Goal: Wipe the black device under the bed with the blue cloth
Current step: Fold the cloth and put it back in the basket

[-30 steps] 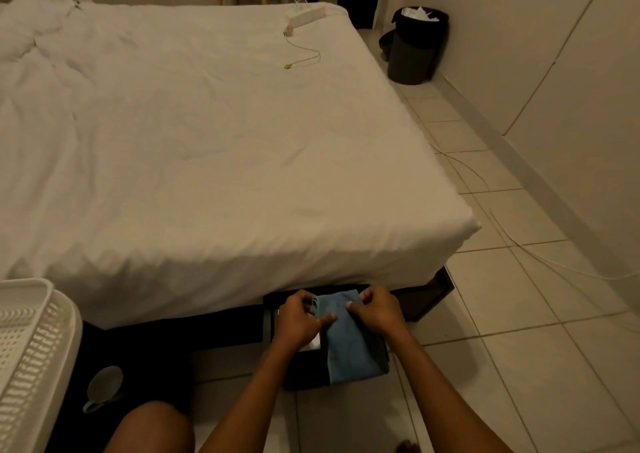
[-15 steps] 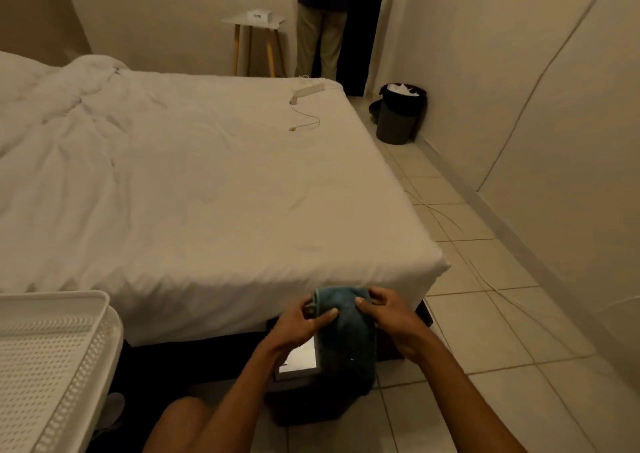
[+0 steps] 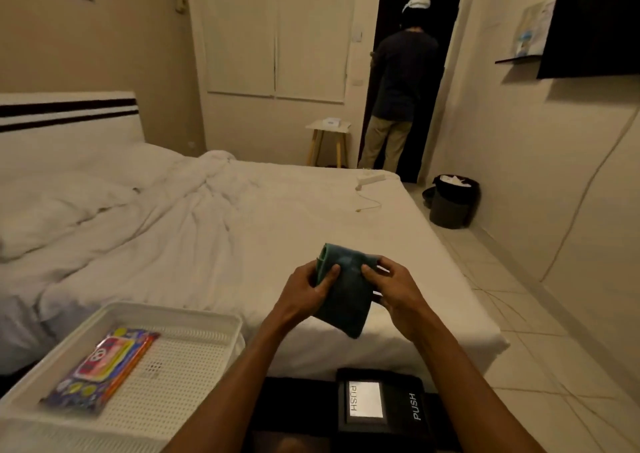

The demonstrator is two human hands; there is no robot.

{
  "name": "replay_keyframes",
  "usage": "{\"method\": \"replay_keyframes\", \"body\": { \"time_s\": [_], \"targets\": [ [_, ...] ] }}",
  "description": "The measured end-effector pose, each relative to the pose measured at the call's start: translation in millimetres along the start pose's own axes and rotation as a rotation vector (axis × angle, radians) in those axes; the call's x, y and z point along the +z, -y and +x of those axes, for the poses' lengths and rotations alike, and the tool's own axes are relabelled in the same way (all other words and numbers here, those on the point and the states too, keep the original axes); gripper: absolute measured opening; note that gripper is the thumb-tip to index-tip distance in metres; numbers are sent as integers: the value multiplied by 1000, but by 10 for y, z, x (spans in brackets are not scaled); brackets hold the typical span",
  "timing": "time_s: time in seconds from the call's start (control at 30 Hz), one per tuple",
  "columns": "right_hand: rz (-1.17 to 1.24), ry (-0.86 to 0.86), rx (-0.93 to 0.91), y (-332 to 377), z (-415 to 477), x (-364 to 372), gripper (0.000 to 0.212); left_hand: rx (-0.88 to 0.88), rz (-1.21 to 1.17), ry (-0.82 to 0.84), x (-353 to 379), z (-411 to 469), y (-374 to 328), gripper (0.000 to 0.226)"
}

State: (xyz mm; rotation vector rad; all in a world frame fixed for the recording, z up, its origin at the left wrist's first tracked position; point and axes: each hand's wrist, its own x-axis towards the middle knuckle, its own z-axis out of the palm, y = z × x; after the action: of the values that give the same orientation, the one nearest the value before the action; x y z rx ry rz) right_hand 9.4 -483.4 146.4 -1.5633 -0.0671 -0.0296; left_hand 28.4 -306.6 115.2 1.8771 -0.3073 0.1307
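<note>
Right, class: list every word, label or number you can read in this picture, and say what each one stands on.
"PUSH", twice, on the black device by the bed: once on its pale panel, once in pale letters on its black top.
The colourful packet in the white tray: print too blurred to read.
The papers on the wall shelf: too small to read.
Nothing else is legible.

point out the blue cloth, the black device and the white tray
blue cloth (image 3: 346,310), head view, middle of the hanging fold
black device (image 3: 415,407), head view, top panel by the PUSH lettering
white tray (image 3: 180,376), head view, bare perforated floor
</note>
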Motion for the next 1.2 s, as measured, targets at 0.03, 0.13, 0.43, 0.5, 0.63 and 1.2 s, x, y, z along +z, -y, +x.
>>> {"method": "replay_keyframes", "body": {
  "time_s": [0.03,0.13,0.43,0.5,0.63,1.2],
  "targets": [
    [3,11,0,26,-1,174,16,18,55,-28,-183,-51,-4,23],
    [4,64,5,33,-51,735,15,22,206,-109,-756,-244,120,30],
    [-153,192,31,-671,-190,2149,12,-221,391,-221,-1844,-1047,1047,36],
    [-198,181,52,-862,-177,2327,8,-262,412,-213,-1940,-1135,1222,39],
    [-221,189,113,-1126,-148,2575,10,-374,381,-171,-2064,-1218,1517,52],
    [-953,361,50,-2055,488,3063,19,-686,615,-4,-2054,-1180,2539,72]
  ]
}}
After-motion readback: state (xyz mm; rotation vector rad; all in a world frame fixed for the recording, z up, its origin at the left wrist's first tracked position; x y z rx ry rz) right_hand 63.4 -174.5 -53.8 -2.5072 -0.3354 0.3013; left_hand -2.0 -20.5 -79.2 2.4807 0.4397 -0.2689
